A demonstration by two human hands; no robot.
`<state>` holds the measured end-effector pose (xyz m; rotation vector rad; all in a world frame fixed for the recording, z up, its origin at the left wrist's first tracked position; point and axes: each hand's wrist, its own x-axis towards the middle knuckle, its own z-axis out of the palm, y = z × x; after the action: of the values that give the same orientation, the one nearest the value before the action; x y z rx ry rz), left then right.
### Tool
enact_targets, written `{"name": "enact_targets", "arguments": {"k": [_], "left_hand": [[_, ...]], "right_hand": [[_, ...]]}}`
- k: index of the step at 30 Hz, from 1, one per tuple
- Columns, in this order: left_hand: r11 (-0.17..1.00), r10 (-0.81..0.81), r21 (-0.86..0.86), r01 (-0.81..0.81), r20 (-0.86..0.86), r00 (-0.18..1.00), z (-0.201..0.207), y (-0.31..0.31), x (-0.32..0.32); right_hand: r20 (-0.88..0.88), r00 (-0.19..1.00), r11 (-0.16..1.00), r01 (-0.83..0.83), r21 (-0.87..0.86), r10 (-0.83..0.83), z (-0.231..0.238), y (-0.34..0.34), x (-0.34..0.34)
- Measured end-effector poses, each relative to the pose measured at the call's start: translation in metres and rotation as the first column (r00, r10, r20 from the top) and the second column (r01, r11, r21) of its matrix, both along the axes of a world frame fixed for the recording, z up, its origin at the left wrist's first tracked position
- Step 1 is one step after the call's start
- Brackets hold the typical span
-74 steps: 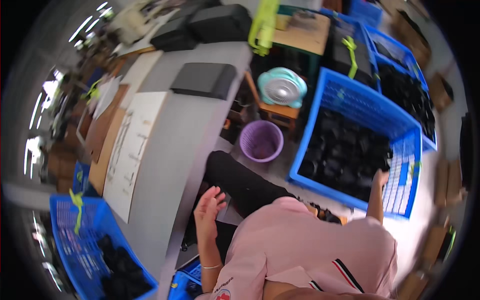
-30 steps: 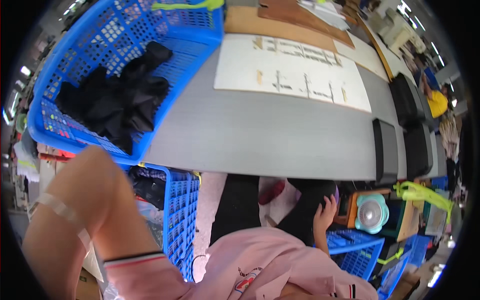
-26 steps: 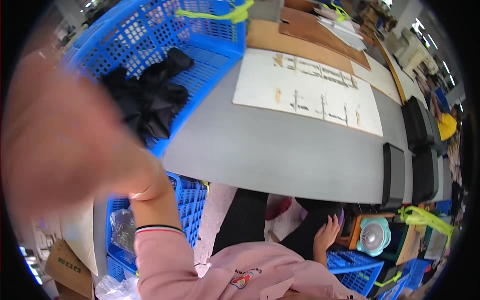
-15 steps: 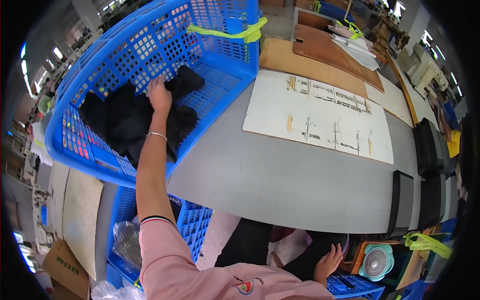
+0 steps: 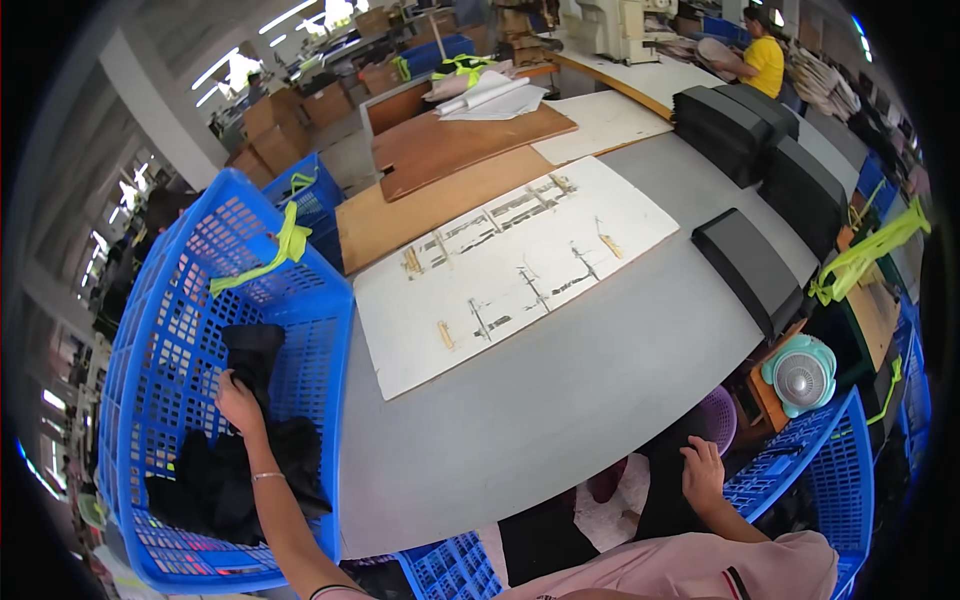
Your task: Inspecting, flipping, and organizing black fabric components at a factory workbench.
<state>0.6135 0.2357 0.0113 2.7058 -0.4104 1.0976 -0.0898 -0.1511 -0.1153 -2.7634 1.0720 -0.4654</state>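
Note:
My left hand point(image 5: 238, 402) reaches into a blue plastic basket point(image 5: 340, 430) at the left of the table. Its fingers are closed on a piece of black fabric point(image 5: 252, 350) at the far part of the pile. More black fabric point(image 5: 215, 490) lies crumpled below my wrist, in the near end of the basket. A yellow-green strip point(image 5: 290, 240) is tied to the basket's far side. My right hand point(image 5: 704, 474) rests by my black-trousered leg, below the table edge, fingers apart and slightly bent, holding nothing I can see.
On the grey table point(image 5: 560, 390) lies a white board point(image 5: 400, 350) with slots and marks. Behind it are brown boards point(image 5: 480, 140) with white paper. Black stacks point(image 5: 755, 270) stand at right. Near my right hand are a turquoise fan point(image 5: 803, 378) and another blue basket point(image 5: 855, 480). Someone in yellow point(image 5: 763, 65) works far right.
The view has swung to the right. My left hand has moved from the middle of the black pile to the piece at its far end and gripped it. My right hand stays by my leg.

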Motion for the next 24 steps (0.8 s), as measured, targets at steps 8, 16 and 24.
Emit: {"name": "enact_targets", "arguments": {"k": [8,16,24], "left_hand": [[0.832,-0.536,-0.157,0.532,0.016,0.844,0.051,-0.115,-0.197],[0.445,-0.892,-0.569,0.692,-0.216,0.396,0.015,-0.211,-0.442],[0.45,-0.892,-0.619,0.644,-0.347,0.29,0.018,-0.23,-0.53]], "right_hand": [[0.456,0.744,0.857,-0.508,-0.088,0.488,0.09,0.039,0.073],[0.391,0.565,0.676,-0.691,-0.256,0.726,0.127,0.071,0.133],[0.083,0.863,0.839,-0.504,0.203,0.498,0.081,0.045,0.092]]}}
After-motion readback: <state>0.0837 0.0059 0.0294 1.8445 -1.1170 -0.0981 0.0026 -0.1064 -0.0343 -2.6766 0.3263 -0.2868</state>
